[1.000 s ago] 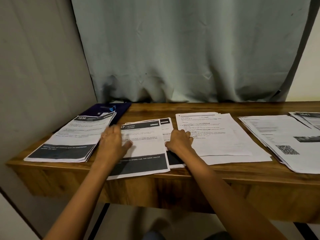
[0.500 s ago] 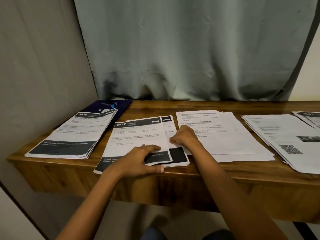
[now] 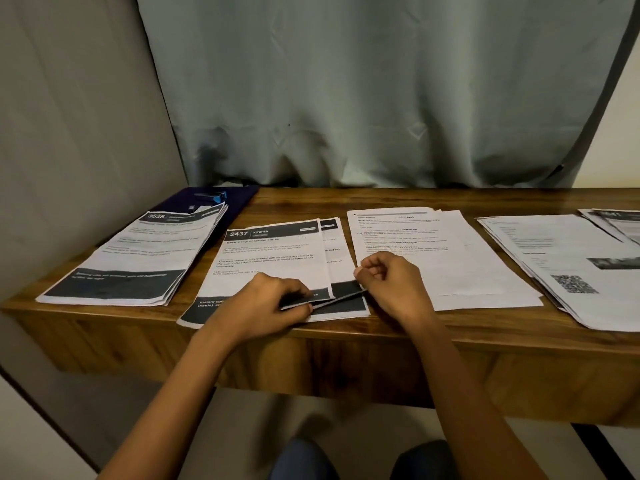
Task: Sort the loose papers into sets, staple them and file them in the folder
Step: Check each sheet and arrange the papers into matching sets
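Several piles of paper lay in a row along the wooden table [image 3: 381, 199]. The left hand [image 3: 263, 303] pinched the six o'clock edge of the 2437 sheet [image 3: 270, 251], fingers curled on top and thumb beneath, raising its five o'clock corner off the middle stack [image 3: 343, 303] under it. The right hand [image 3: 391, 282] sat at that stack's three o'clock edge with its fingers curled in; whether it gripped any paper could not be told. At nine o'clock from the middle stack lay the 3638 stack [image 3: 138, 258], partly covering a dark blue folder [image 3: 239, 202] at eleven o'clock, with a stapler [image 3: 212, 195] on it. At three o'clock lay the plain text stack [image 3: 450, 258], and beyond it the QR-code stack [image 3: 561, 258].
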Tool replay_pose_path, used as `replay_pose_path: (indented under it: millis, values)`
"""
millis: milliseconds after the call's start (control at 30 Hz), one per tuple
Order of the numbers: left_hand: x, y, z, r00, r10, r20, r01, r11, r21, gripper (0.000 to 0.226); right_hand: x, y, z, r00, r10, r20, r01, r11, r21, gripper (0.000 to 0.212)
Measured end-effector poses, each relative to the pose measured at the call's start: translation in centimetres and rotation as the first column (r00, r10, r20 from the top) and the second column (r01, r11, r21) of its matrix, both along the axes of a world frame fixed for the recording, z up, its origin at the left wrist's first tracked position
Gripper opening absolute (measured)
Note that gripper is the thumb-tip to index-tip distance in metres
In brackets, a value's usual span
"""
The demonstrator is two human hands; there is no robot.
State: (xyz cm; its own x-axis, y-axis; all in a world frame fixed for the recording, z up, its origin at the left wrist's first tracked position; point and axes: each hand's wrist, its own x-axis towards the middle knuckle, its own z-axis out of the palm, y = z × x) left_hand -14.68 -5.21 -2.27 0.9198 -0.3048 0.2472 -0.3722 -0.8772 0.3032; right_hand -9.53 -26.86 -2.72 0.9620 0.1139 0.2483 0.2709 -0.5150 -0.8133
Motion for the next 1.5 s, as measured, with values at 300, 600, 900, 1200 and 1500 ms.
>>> replay_pose_path:
  millis: [300, 600, 900, 1200, 1500]
  values:
    - [-0.6, 0.1, -1.9, 0.950, 0.045, 0.309, -0.059, 0.998, 0.038, 0.030, 1.7, 0.2, 0.1, 0.988, -0.042, -0.147, 0.059, 0.992, 0.115, 0.041]
    - [-0.9, 0.0, -2.8, 0.896, 0.101, 0.432, -0.118, 0.993, 0.013, 0.018, 2.1, -0.1, 1.6, 0.956, 0.104, -0.275, -0.065, 0.987, 0.148, 0.053]
    - [-1.5, -0.3, -2.9, 0.914, 0.149, 0.378, -0.087, 0.980, -0.177, 0.036, 2.6, 2.3, 3.8, 0.845, 0.263, -0.466, -0.061, 0.913, 0.403, 0.023]
    - [-0.9, -1.7, -0.9, 0.957, 0.154, 0.245, -0.057, 0.931, -0.361, 0.022, 2.9, 3.0, 1.5, 0.981, 0.015, -0.192, 0.039, 0.962, 0.271, 0.033]
    - [0.2, -2.6, -2.1, 0.990, -0.014, 0.137, 0.053, 0.956, -0.288, 0.040, 3.1, 3.6, 2.1, 0.905, 0.173, -0.388, -0.060, 0.956, 0.286, 0.027]
